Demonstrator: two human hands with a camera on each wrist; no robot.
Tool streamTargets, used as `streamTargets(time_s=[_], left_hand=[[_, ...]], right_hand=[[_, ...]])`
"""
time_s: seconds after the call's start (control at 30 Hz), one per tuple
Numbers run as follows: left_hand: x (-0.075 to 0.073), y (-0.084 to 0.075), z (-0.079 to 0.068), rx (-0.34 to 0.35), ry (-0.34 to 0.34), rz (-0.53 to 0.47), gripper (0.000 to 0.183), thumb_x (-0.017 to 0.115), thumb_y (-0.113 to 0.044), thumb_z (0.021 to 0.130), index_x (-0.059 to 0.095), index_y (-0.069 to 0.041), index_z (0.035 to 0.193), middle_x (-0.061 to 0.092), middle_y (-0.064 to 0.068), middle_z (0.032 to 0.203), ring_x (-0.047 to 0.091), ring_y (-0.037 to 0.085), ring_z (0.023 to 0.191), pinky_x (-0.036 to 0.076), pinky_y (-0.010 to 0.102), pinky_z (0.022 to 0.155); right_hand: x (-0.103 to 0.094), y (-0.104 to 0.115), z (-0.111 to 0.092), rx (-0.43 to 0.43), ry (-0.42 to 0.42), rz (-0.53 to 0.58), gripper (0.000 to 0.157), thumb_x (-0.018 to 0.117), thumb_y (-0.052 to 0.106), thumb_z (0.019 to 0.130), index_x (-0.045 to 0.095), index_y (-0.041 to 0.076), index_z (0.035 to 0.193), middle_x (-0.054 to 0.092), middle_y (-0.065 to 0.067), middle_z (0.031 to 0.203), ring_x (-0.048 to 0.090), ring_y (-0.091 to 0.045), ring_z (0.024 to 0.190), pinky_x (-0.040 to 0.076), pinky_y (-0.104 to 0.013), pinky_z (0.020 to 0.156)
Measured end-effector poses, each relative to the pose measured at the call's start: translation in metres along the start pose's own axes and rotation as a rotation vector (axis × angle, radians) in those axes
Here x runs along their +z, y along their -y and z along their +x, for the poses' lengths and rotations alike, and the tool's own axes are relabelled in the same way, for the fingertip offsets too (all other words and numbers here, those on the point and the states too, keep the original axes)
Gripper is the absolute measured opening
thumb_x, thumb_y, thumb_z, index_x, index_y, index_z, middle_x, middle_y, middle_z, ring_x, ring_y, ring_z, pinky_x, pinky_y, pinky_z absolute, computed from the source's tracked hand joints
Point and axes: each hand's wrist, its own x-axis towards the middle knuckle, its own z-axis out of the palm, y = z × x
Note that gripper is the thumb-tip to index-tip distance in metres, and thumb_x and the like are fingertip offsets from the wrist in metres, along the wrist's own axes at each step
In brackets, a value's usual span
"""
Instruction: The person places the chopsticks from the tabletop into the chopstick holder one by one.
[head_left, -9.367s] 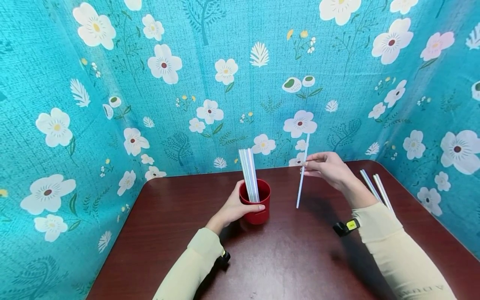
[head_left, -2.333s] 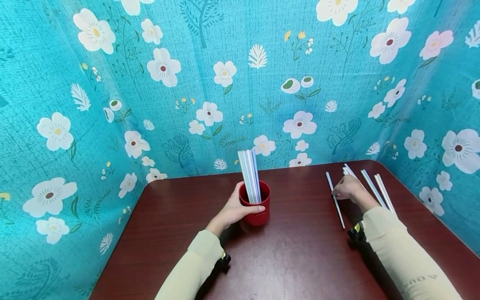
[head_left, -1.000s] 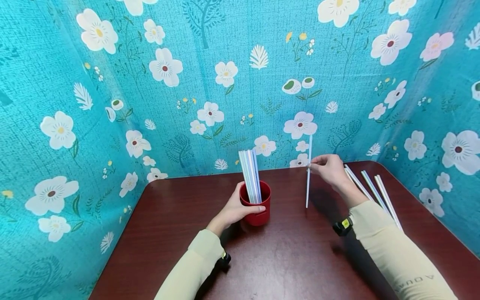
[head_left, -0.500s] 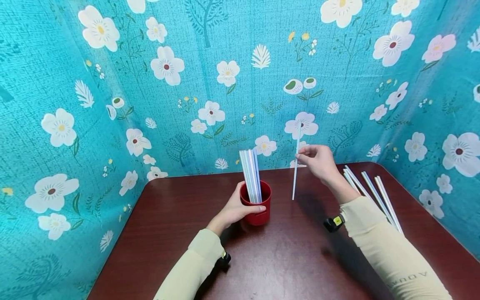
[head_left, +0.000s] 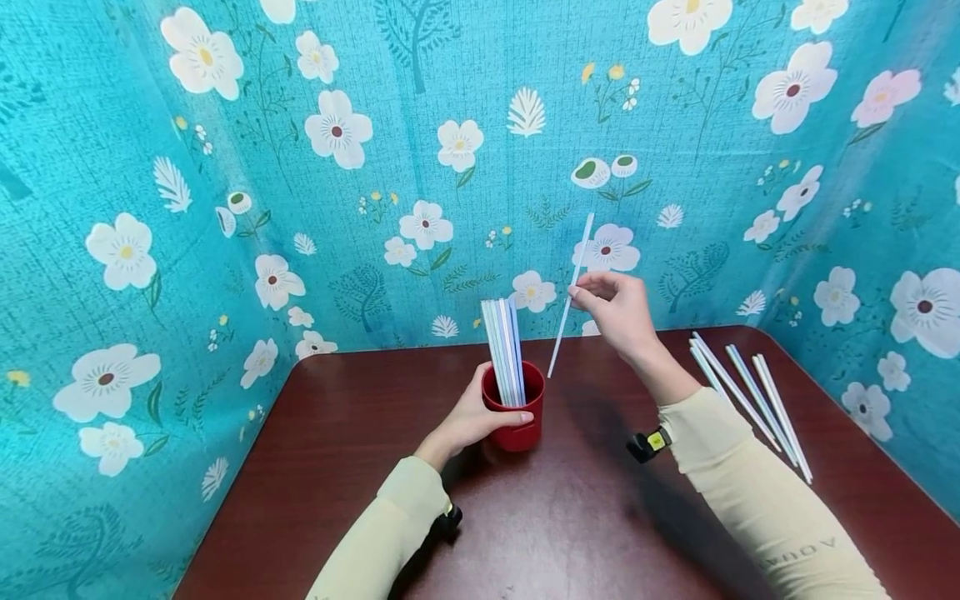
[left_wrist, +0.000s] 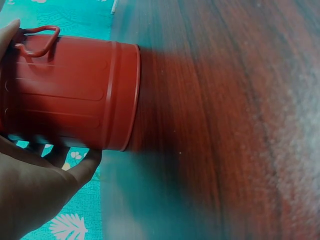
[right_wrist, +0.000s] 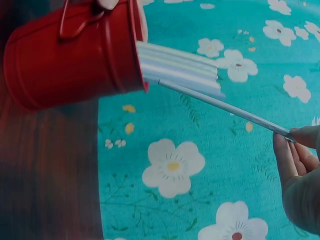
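Note:
My left hand (head_left: 468, 412) grips a red bucket (head_left: 517, 433) standing on the table, thumb across its near side below the rim. Several pale, pastel straws (head_left: 501, 342) lean to the left inside it, tops well above the rim. In the left wrist view the bucket (left_wrist: 65, 90) shows a small wire side handle, with my fingers beneath. Between thumb and fingertips, my right hand (head_left: 618, 312) pinches one light blue straw (head_left: 558, 346) near its middle. That straw tilts in the air, its lower end just right of the bucket's rim and apart from it.
Several loose straws (head_left: 783, 418) lie side by side on the dark red-brown table (head_left: 300, 450), right of my right forearm. Blue-green flowered cloth (head_left: 420, 275) hangs behind the table and along both sides.
My right hand has lifted a straw from the tabletop at the right and carried it up and left, close to the bucket. The left hand keeps its hold; a blue straw has joined those inside.

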Motion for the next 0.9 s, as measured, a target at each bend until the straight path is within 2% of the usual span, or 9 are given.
streamTargets(time_s=[0.17, 0.3, 0.43, 0.57, 0.7, 0.9], left_hand=[[-0.009, 0.002, -0.005, -0.006, -0.023, 0.003, 0.093, 0.092, -0.034, 0.075, 0.034, -0.034, 0.147, 0.052, -0.008, 0.142, 0.047, 0.021, 0.132, 0.057, 0.044, 0.093], [-0.01, 0.002, -0.004, -0.012, -0.04, 0.017, 0.09, 0.091, -0.035, 0.076, 0.035, -0.035, 0.146, 0.052, -0.01, 0.139, 0.048, 0.019, 0.13, 0.056, 0.043, 0.093], [-0.002, -0.001, 0.004, 0.005, 0.006, 0.013, 0.088, 0.09, -0.037, 0.078, 0.035, -0.036, 0.146, 0.052, -0.013, 0.139, 0.048, 0.016, 0.13, 0.056, 0.04, 0.093], [0.004, -0.004, 0.009, 0.013, 0.026, 0.001, 0.086, 0.09, -0.034, 0.078, 0.036, -0.037, 0.145, 0.052, -0.013, 0.139, 0.049, 0.015, 0.129, 0.057, 0.039, 0.093], [0.0, -0.004, 0.007, -0.002, 0.001, 0.008, 0.086, 0.09, -0.03, 0.078, 0.036, -0.035, 0.144, 0.052, -0.013, 0.138, 0.049, 0.015, 0.128, 0.057, 0.041, 0.093], [-0.006, -0.001, 0.003, -0.014, -0.006, 0.013, 0.089, 0.091, -0.034, 0.077, 0.035, -0.035, 0.146, 0.052, -0.012, 0.139, 0.048, 0.016, 0.13, 0.057, 0.041, 0.093]], right_hand=[[0.021, 0.004, 0.003, -0.021, 0.022, 0.036, 0.022, 0.073, 0.017, 0.097, 0.072, -0.003, 0.106, 0.073, -0.02, 0.1, 0.074, -0.03, 0.086, 0.058, -0.02, 0.077], [0.026, 0.001, 0.003, -0.05, 0.049, 0.027, 0.025, 0.072, 0.017, 0.097, 0.071, -0.005, 0.109, 0.073, -0.021, 0.101, 0.075, -0.023, 0.085, 0.057, -0.019, 0.078], [0.015, -0.005, -0.001, -0.092, 0.006, -0.076, 0.022, 0.071, 0.016, 0.098, 0.071, -0.003, 0.108, 0.074, -0.018, 0.098, 0.073, -0.009, 0.079, 0.054, -0.016, 0.08], [0.007, -0.012, -0.003, -0.111, -0.008, -0.157, 0.021, 0.071, 0.019, 0.098, 0.071, 0.0, 0.107, 0.075, -0.016, 0.095, 0.07, -0.003, 0.078, 0.051, -0.024, 0.085], [0.012, -0.015, -0.002, -0.123, 0.026, -0.175, 0.022, 0.071, 0.021, 0.099, 0.071, 0.001, 0.107, 0.075, -0.014, 0.095, 0.073, -0.011, 0.081, 0.053, -0.027, 0.086], [0.025, -0.016, -0.002, -0.142, 0.071, -0.195, 0.016, 0.072, 0.014, 0.097, 0.071, 0.0, 0.106, 0.076, -0.013, 0.095, 0.075, -0.024, 0.083, 0.056, -0.032, 0.089]])
